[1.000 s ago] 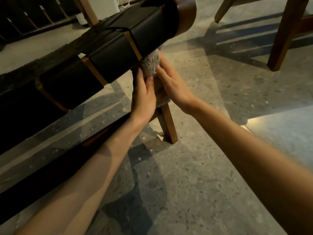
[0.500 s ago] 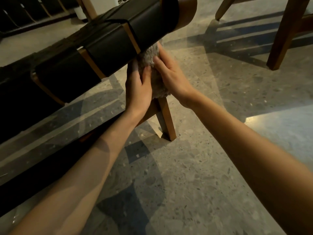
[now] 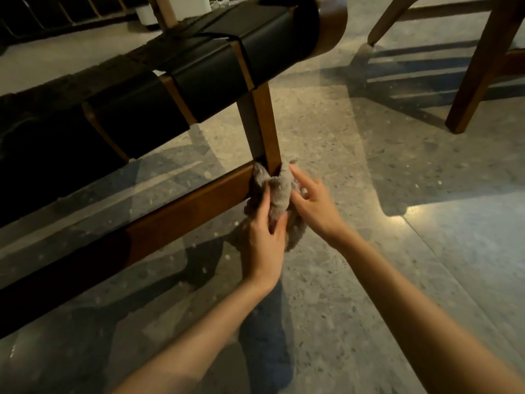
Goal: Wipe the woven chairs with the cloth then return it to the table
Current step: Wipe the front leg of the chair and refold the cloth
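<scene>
A woven chair with black straps on a brown wooden frame fills the upper left. Its front leg drops to a low wooden crossbar. A fluffy grey cloth is wrapped round the lower part of that leg, at the joint with the crossbar. My left hand grips the cloth from below and from the left. My right hand holds the cloth on its right side with spread, bent fingers. The foot of the leg is hidden behind cloth and hands.
The floor is speckled grey stone with a bright patch at the right. Wooden legs of another chair stand at the upper right. A white object sits on the floor behind the woven chair.
Both hands have slid the cloth down the chair leg, from just under the strapped seat rail to the joint with the crossbar. The view has tilted downward.
</scene>
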`<state>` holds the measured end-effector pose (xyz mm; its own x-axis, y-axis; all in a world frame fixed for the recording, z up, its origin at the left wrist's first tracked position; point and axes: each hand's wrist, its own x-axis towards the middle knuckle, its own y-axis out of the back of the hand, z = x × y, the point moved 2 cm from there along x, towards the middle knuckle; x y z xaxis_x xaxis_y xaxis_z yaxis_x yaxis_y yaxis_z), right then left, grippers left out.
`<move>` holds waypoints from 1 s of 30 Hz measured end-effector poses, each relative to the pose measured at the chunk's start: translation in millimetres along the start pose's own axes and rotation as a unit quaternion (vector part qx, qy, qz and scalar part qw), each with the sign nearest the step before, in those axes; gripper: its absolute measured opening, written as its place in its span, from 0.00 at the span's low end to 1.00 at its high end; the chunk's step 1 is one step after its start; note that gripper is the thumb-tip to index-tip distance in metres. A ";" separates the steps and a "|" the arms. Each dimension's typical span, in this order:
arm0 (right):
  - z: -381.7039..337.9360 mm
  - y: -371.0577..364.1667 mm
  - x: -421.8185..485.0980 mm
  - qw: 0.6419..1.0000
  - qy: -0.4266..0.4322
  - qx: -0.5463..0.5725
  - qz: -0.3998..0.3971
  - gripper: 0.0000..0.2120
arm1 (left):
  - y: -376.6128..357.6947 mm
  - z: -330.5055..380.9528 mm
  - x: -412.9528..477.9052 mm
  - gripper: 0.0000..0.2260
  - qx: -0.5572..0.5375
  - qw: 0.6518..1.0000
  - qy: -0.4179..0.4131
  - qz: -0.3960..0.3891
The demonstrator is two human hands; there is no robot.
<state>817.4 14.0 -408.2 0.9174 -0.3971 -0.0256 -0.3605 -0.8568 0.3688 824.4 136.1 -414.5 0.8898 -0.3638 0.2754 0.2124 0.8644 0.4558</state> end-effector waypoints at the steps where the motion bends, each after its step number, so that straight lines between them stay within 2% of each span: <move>1: 3.3 -1.1 -2.4 1.000 -0.012 0.001 -0.007 0.22 | -6.2 -3.9 -7.9 0.27 -0.014 0.999 0.029 -0.008; 4: 3.7 -1.8 -6.3 1.000 -0.010 0.026 -0.015 0.23 | -22.3 -10.2 -16.5 0.26 -0.048 0.995 0.080 -0.019; 9: -11.2 0.0 6.6 0.999 0.044 0.032 -0.003 0.26 | -31.6 -20.6 -7.2 0.25 -0.151 0.976 0.150 -0.050; 12: -10.0 1.7 13.3 0.998 0.057 0.027 -0.014 0.26 | -27.9 -23.1 8.4 0.21 -0.185 0.973 0.134 -0.028; 15: -1.9 -0.3 14.5 0.997 0.049 0.032 -0.050 0.23 | -27.6 -28.6 27.7 0.19 -0.160 0.981 0.112 -0.013; 19: 12.2 -5.4 11.5 0.995 0.047 0.039 -0.074 0.19 | -31.3 -44.6 31.0 0.19 -0.114 0.985 0.127 -0.021; 26: 48.5 -18.7 -7.1 0.994 -0.028 0.050 -0.091 0.18 | -40.8 -74.9 15.7 0.21 -0.066 0.974 0.179 -0.126; 28: 46.1 -17.6 -7.2 0.993 -0.037 0.059 -0.094 0.19 | -39.4 -72.2 15.2 0.21 -0.079 0.971 0.191 -0.123; 30: 35.1 -15.1 -5.4 0.992 -0.026 0.077 -0.093 0.20 | -34.7 -61.5 16.7 0.20 -0.109 0.971 0.192 -0.088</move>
<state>812.0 17.5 -446.3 0.9622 -0.2396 -0.1298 -0.2100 -0.9554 0.2076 856.7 121.4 -477.8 0.9082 -0.3924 -0.1457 0.4180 0.8687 0.2658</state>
